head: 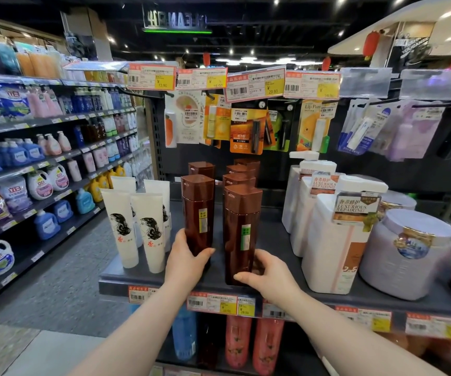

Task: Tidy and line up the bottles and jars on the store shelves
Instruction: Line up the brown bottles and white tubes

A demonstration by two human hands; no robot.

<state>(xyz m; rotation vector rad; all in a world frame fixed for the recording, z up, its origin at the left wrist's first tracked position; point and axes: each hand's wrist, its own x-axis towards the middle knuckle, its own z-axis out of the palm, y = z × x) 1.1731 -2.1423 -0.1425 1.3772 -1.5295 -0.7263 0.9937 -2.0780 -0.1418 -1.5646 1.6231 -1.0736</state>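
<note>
Two rows of tall brown bottles stand on a dark shelf [273,240]. My left hand [187,257] grips the base of the front left brown bottle [197,213]. Around the foot of the front right brown bottle [242,229], which stands nearer the shelf's front edge, my right hand [269,275] is wrapped. More brown bottles [239,177] queue behind both. White tubes with a black hair drawing [135,226] stand to the left. White pump bottles [335,240] and a pale lilac jar [406,253] stand to the right.
Carded lip balms [246,131] hang on hooks above the shelf under price tags [254,84]. Red and blue bottles [238,343] fill the shelf below. An aisle floor [64,280] and long detergent shelves [29,164] lie to the left.
</note>
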